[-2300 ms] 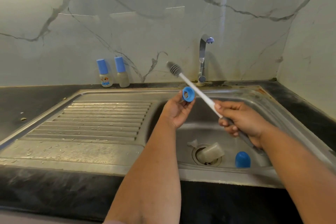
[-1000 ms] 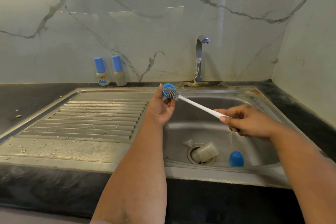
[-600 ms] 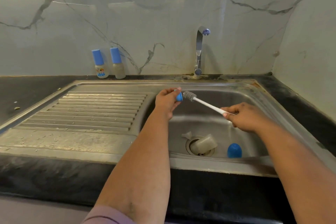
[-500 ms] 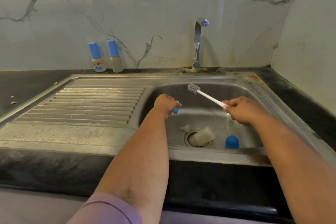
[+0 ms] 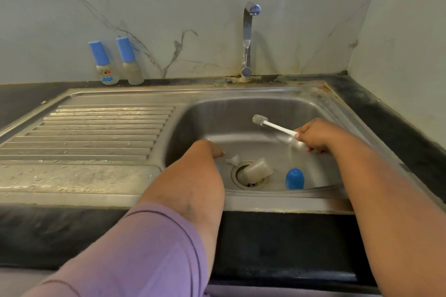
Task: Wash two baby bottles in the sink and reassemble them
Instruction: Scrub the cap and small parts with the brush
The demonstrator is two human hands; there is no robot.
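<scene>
One clear bottle body (image 5: pixel 257 169) lies on its side across the drain (image 5: pixel 249 177) in the sink (image 5: pixel 241 108) basin, open end tipped down toward the hole. Just left of it rests one pale teat (image 5: pixel 233 159), and to the right, apart from the body, one blue cap (image 5: pixel 294 178) stands upright on the basin floor. A sliver of one blue ring (image 5: pixel 219 169) shows beneath the left wrist (most of it is hidden by the arm). Two more capped bottles (image 5: pixel 117 62) stand side by side on the counter against the marble wall, left of the tap (image 5: pixel 248 38).

The left hand (image 5: pixel 206 149) reaches down into the basin near the teat, knuckles up; whether its fingers grip the ring cannot be told. The right hand (image 5: pixel 317 135) is curled tightly round the handle of one white bottle brush (image 5: pixel 274 126), held above the basin with its bristled head pointing up and left.
</scene>
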